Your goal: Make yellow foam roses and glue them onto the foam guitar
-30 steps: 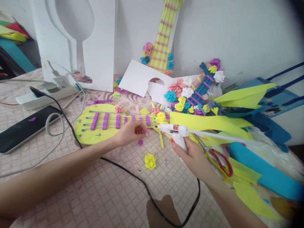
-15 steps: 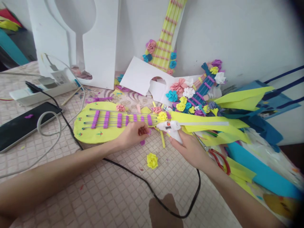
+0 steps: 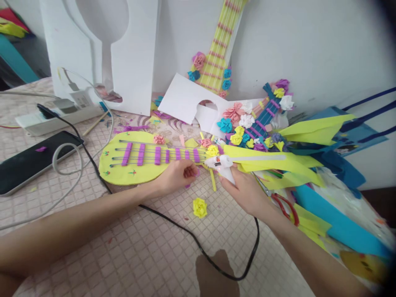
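Note:
My right hand (image 3: pixel 247 189) is wrapped around the handle of a white glue gun (image 3: pixel 225 170). A long pale glue stick (image 3: pixel 260 157) sticks out of its back, and its nozzle points left toward my left hand. My left hand (image 3: pixel 177 175) is closed in a pinch on a small piece of purple paper (image 3: pixel 196 170), mostly hidden by the fingers. Just behind that hand lies a yellow paper guitar (image 3: pixel 140 173) with purple strips and thin strings across it. A yellow paper flower (image 3: pixel 199 208) rests on the table in front, apart from both hands.
The glue gun's black cord (image 3: pixel 185 231) loops across the table. A phone (image 3: pixel 40 161) and a power strip (image 3: pixel 55 119) are at the left. Red-handled scissors (image 3: pixel 284 206) and yellow paper (image 3: pixel 312 123) lie right. White cut-out boards (image 3: pixel 136 74) and decorated paper guitars (image 3: pixel 221 53) stand behind.
The view has shifted slightly. The glue gun has tilted a little, and the back end of its glue stick reaches less far right. Both hands keep their grip.

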Available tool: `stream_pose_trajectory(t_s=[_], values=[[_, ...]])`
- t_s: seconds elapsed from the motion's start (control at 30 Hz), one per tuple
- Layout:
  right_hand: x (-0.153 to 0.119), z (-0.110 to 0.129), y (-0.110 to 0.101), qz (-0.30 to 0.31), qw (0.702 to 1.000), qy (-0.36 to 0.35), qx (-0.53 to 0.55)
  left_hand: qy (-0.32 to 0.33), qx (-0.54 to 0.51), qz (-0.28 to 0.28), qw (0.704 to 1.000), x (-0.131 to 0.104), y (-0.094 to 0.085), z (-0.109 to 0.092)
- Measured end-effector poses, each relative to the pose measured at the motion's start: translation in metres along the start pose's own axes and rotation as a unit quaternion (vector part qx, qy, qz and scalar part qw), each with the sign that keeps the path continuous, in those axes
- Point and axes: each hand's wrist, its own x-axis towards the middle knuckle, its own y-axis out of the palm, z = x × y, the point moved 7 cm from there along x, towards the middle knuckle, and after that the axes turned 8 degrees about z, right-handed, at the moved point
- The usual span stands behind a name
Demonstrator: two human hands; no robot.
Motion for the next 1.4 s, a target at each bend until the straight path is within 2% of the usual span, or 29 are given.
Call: stream_pose_trajectory(t_s=[0.4, 0.57, 0.7, 0.87, 1.0, 1.13, 1.4], values=[[-0.004, -0.004, 0.002, 0.013, 0.999, 0.004, 0.038, 0.010, 0.017, -0.006, 1.000, 0.002, 0.001, -0.005], [-0.024, -0.013, -0.001, 0.008, 0.995, 0.021, 0.101, 0.023, 0.059, -0.020, 0.998, 0.005, -0.003, -0.012], [-0.045, -0.021, 0.001, -0.009, 0.988, 0.020, 0.152, 0.066, 0.133, -0.036, 0.988, 0.012, -0.005, -0.019], [-0.062, -0.027, 0.010, -0.027, 0.981, 0.021, 0.191, 0.084, 0.186, -0.032, 0.978, 0.024, 0.001, -0.016], [-0.070, -0.032, 0.011, -0.060, 0.973, 0.009, 0.223, 0.056, 0.198, -0.030, 0.978, 0.030, 0.001, -0.013], [-0.075, -0.041, 0.017, -0.067, 0.961, 0.008, 0.267, 0.021, 0.194, -0.022, 0.981, 0.033, 0.000, -0.010], [-0.082, -0.053, 0.024, -0.094, 0.957, 0.026, 0.272, -0.024, 0.207, -0.010, 0.978, 0.042, 0.001, -0.008]])
